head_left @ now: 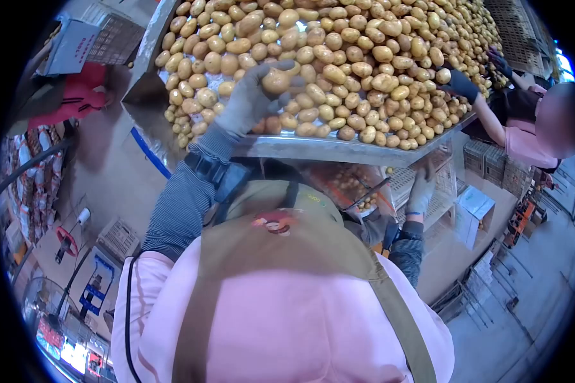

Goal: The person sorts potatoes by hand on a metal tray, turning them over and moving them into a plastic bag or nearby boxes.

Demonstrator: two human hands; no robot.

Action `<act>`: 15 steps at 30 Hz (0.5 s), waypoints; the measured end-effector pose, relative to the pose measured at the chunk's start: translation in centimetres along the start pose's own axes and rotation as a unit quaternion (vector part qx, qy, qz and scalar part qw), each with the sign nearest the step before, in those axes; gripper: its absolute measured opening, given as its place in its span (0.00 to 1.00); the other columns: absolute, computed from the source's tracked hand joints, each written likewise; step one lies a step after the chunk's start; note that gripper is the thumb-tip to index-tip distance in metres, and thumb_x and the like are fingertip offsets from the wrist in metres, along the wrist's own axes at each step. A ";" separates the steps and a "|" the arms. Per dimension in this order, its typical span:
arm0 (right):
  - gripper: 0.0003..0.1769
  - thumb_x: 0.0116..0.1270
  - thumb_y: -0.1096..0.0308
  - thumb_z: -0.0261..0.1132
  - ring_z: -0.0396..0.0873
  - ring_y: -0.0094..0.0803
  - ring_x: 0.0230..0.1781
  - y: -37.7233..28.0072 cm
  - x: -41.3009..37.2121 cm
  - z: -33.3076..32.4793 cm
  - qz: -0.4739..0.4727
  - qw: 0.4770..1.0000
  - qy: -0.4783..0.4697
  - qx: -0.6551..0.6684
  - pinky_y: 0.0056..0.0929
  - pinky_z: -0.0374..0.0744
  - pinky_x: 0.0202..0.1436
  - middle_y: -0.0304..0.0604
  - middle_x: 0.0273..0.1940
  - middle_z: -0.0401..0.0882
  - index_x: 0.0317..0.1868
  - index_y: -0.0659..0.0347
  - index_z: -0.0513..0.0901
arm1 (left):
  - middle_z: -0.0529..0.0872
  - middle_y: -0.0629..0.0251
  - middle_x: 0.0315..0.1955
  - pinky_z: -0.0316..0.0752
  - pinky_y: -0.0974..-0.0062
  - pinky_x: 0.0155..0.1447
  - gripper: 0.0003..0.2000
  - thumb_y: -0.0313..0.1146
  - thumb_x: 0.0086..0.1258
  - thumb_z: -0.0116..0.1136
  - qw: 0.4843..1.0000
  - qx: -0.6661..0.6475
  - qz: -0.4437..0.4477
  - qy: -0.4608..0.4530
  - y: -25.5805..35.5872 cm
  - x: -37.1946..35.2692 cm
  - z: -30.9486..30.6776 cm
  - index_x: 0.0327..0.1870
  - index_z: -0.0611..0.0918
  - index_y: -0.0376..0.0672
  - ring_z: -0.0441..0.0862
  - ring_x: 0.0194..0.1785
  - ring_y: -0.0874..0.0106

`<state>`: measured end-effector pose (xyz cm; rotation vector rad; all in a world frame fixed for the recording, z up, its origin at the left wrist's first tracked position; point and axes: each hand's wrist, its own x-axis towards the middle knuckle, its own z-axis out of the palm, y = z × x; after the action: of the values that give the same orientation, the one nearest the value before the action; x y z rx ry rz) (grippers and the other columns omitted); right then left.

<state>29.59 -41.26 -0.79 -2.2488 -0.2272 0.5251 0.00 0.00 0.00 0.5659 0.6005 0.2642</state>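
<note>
Over the near part of the metal tray (338,152), the person's left hand (252,99), in a grey glove, is lifted just above the heap of potatoes (364,38) that covers the tray. Its fingers and thumb are closed around one potato (276,82), which is held clear of the heap. Below the tray's near edge, the right hand (420,191), also in a grey glove, hangs with its fingers curled. I cannot tell whether it grips anything. Just beside that hand, under the tray, a red container (351,188) holds more potatoes. At the far right side of the tray, a co-worker in a pink top rests one dark-gloved hand (461,83) on the heap, with a second dark glove (499,62) further along the same side.
</note>
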 end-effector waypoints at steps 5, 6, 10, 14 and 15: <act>0.16 0.77 0.68 0.61 0.79 0.36 0.61 -16.5 -3.6 16.0 -0.238 0.960 -0.141 -0.040 0.36 0.75 0.68 0.47 0.59 0.83 0.61 0.63 0.83 | 0.85 0.49 0.52 0.83 0.80 0.45 0.22 0.45 0.82 0.44 0.993 -0.059 0.101 0.020 -0.7 -2.9 -0.7 0.62 0.76 0.35 0.85 0.42 0.71; 0.18 0.74 0.66 0.64 0.79 0.41 0.62 -17.6 -3.6 19.8 -0.311 0.932 -0.177 -0.062 0.37 0.75 0.69 0.48 0.59 0.83 0.62 0.61 0.82 | 0.85 0.52 0.50 0.81 0.78 0.42 0.19 0.43 0.81 0.47 0.975 0.089 0.185 0.085 -1.2 -4.0 -1.9 0.59 0.77 0.36 0.85 0.42 0.71; 0.33 0.69 0.50 0.68 0.68 0.47 0.74 -23.1 0.5 34.1 -0.545 0.794 -0.177 -0.205 0.52 0.63 0.77 0.49 0.70 0.73 0.70 0.53 0.74 | 0.83 0.59 0.51 0.83 0.72 0.52 0.13 0.34 0.79 0.52 0.882 0.131 0.226 0.391 -2.2 -7.9 -12.6 0.55 0.81 0.36 0.84 0.51 0.70; 0.39 0.69 0.38 0.62 0.56 0.49 0.81 -26.4 -3.3 44.1 -0.546 0.716 -0.230 -0.370 0.75 0.43 0.79 0.42 0.81 0.58 0.77 0.38 0.67 | 0.79 0.57 0.59 0.74 0.69 0.63 0.17 0.33 0.76 0.56 0.862 0.131 0.289 0.395 -3.7 -6.7 -20.3 0.60 0.79 0.35 0.80 0.57 0.67; 0.38 0.70 0.38 0.61 0.55 0.51 0.81 -28.6 -7.2 42.8 -0.516 0.692 -0.247 -0.440 0.74 0.43 0.80 0.41 0.82 0.54 0.77 0.37 0.68 | 0.79 0.54 0.60 0.73 0.68 0.65 0.19 0.35 0.76 0.57 0.864 0.174 0.250 0.401 -2.6 -6.9 -20.0 0.63 0.77 0.35 0.79 0.61 0.63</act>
<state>4.45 4.16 -2.80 -2.2195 -2.2765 0.3771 -17.27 3.58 -11.91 0.9700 1.3248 0.9250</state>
